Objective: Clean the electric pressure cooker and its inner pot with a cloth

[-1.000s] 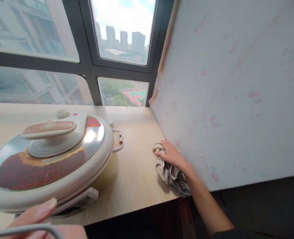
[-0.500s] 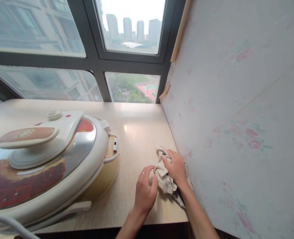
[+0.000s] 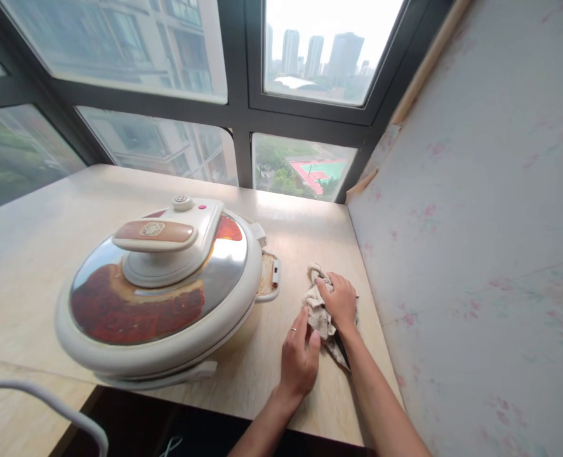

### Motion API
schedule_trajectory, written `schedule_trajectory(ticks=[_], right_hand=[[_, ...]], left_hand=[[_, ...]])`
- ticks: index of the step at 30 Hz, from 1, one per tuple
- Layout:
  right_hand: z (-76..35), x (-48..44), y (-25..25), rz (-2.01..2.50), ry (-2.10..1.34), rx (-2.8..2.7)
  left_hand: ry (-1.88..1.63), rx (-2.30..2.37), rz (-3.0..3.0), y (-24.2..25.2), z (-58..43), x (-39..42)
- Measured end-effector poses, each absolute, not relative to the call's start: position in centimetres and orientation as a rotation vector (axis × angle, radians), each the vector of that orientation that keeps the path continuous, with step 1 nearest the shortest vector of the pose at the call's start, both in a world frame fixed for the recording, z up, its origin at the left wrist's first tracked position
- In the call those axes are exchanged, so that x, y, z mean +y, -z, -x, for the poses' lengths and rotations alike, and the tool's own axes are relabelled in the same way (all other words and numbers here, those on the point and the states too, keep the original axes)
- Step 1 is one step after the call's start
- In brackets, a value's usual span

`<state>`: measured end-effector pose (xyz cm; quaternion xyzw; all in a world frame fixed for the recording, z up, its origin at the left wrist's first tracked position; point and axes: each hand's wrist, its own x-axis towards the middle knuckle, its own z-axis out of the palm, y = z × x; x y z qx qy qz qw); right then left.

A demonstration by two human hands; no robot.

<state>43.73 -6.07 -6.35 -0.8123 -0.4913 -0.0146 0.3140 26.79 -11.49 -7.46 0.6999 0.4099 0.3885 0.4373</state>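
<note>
A crumpled beige cloth (image 3: pixel 320 315) lies bunched on the pale wood-patterned counter (image 3: pixel 304 235), with a dark patch showing at its lower edge. My right hand (image 3: pixel 341 299) presses down on it from above, fingers curled over the fabric. Against the cloth's left side rests my left hand (image 3: pixel 300 355), wearing a ring; its fingers are stretched forward with the thumb apart, and the fingertips meet the cloth's edge. Left of both hands stands a large white electric cooker (image 3: pixel 157 285) with a closed lid, reddish-brown pattern and brown handle (image 3: pixel 155 235).
A wall with flowered paper (image 3: pixel 462 266) runs along the right, its covering peeling near the window corner. Dark-framed windows (image 3: pixel 304 117) close off the back. The cooker's side handle (image 3: pixel 269 276) juts toward my hands. A pale cord (image 3: pixel 47 400) curves at lower left.
The view has swung left, bringing more of the cooker into sight. Cloth and right hand have shifted a little away from the wall. My left fingers now lie closer against the cloth.
</note>
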Motion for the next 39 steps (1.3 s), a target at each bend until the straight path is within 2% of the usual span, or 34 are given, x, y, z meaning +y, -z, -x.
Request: schedule_trajectory(ticks=[9,12,16,21,23,29,36,39], right_hand=[[-43.5,-6.5,5.4,1.973,-0.124,-1.209],[-43.2,-8.0,4.1,1.994,-0.034,-1.267],[-41.6,-10.2,2.3,2.267,0.048,-1.29],[-38.9,-10.7,2.1,2.653,-0.231,-1.28],[-38.2,-10.2,2.6,2.698,-0.233,-1.324],[-38.7,-9.5,3.0,2.529,0.067,-1.45],[-40.6,-10.9,1.4,2.438,-0.08,-1.285],[-40.1,-12.6,1.3,2.242,-0.129,-1.27]], left_hand=[[-1.067,0.922,-1.632,8.2,-25.7,-11.8],[-1.0,0.843,-1.614,7.9,-23.2,-11.8],[-0.959,0.839,-1.625,7.7,-19.4,-11.6],[-0.908,0.849,-1.655,7.2,-17.5,-11.3],[-0.897,0.846,-1.688,7.0,-17.5,-11.2],[-0.931,0.846,-1.709,6.8,-17.6,-11.2],[-0.937,0.837,-1.698,6.7,-17.5,-11.3],[-0.948,0.817,-1.65,6.6,-16.4,-11.9]])
